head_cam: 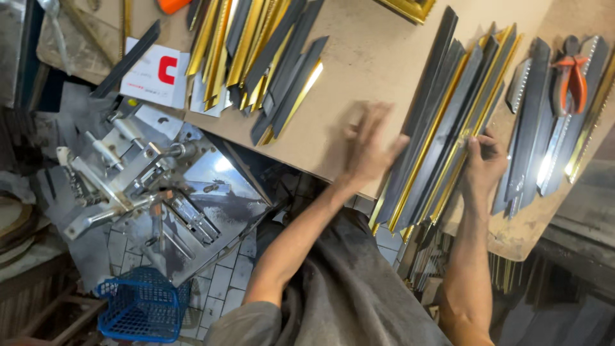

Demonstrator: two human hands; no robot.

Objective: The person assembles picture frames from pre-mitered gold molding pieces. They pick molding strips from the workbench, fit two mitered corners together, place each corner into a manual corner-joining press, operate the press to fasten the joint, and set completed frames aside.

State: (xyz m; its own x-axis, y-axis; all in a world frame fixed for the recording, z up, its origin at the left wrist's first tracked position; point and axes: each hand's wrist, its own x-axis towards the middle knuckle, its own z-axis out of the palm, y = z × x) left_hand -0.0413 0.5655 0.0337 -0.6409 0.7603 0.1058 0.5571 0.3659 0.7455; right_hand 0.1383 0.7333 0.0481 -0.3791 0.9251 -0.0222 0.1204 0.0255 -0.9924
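Observation:
A row of long black-and-gold frame moulding strips (pixel 442 128) lies slanted on a brown board table (pixel 371 57). My left hand (pixel 368 150), blurred by motion, hovers with fingers spread at the left side of the strips, touching or nearly touching the outermost one. My right hand (pixel 483 160) rests on the right side of the same bundle, its fingers curled over a gold-edged strip near the table's front edge.
A second pile of moulding strips (pixel 262 57) lies at the table's back left, above a white card (pixel 157 74). Orange-handled pliers (pixel 572 80) sit on silver strips at the right. A metal cutting machine (pixel 147 192) and a blue basket (pixel 141 307) stand to the left, below the table.

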